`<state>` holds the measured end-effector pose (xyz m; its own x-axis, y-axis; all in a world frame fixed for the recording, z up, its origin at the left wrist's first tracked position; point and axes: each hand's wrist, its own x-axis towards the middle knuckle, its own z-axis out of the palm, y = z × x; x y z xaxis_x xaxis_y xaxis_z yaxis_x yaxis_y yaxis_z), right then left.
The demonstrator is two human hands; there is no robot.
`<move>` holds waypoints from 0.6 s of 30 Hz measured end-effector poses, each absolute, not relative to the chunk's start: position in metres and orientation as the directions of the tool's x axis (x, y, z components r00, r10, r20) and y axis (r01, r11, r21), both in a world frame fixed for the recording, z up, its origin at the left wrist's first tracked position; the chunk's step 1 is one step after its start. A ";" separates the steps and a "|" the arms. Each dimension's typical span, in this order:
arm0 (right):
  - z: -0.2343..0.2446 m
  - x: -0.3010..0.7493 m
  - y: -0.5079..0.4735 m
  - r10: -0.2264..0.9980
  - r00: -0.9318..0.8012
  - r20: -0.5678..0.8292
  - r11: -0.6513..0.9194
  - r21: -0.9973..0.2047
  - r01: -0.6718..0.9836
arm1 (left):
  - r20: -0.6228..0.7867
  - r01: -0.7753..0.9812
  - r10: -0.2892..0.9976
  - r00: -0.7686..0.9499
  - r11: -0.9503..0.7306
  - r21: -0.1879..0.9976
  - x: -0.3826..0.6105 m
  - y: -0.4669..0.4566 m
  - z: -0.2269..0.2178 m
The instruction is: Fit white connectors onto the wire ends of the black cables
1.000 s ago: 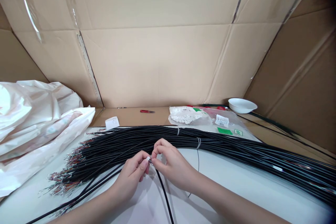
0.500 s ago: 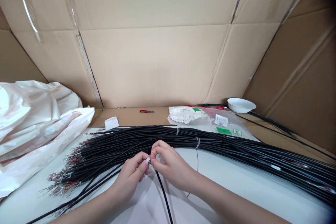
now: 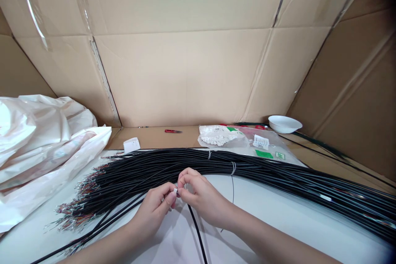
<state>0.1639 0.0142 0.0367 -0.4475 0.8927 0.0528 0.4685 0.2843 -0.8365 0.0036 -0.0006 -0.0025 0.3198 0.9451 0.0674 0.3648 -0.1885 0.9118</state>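
The person's left hand (image 3: pixel 153 210) is shut in a tight pinch on a small white plug (image 3: pixel 175 191), right in front of a big bundle of black cables (image 3: pixel 173 165). The right hand (image 3: pixel 201 200) is curled almost shut just beside the plug, but I cannot tell if it has hold of anything. One loose black cable (image 3: pixel 196 231) runs down from the hands, in front of the bundle. A white table (image 3: pixel 262 218) lies under the bundle. Behind the bundle are a little white box (image 3: pixel 131 145), red-handled snips (image 3: pixel 173 131), a clear bag of small white parts (image 3: pixel 216 135) and a white bowl (image 3: pixel 284 123). A big white plastic sack (image 3: pixel 40 140) sits to the left of the bundle.
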 end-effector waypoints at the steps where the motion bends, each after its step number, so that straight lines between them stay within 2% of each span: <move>1: 0.037 0.164 0.014 0.892 -0.449 0.047 0.281 -0.836 0.471 | 0.070 0.370 0.943 0.324 -0.195 0.908 0.004 -0.001 -0.002; 11: 0.036 0.162 0.014 0.903 -0.430 0.020 0.273 -0.798 0.537 | 0.065 0.472 0.939 0.337 -0.228 0.852 0.006 -0.001 0.004; 18: 0.033 0.162 0.015 0.902 -0.429 0.041 0.287 -0.799 0.528 | 0.073 0.458 0.939 0.335 -0.230 0.859 0.005 -0.001 0.002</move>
<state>0.1625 0.0146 0.0330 -0.4290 0.9024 0.0412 0.5280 0.2875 -0.7991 0.0046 -0.0012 0.0017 0.3355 0.9392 0.0729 0.4580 -0.2303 0.8586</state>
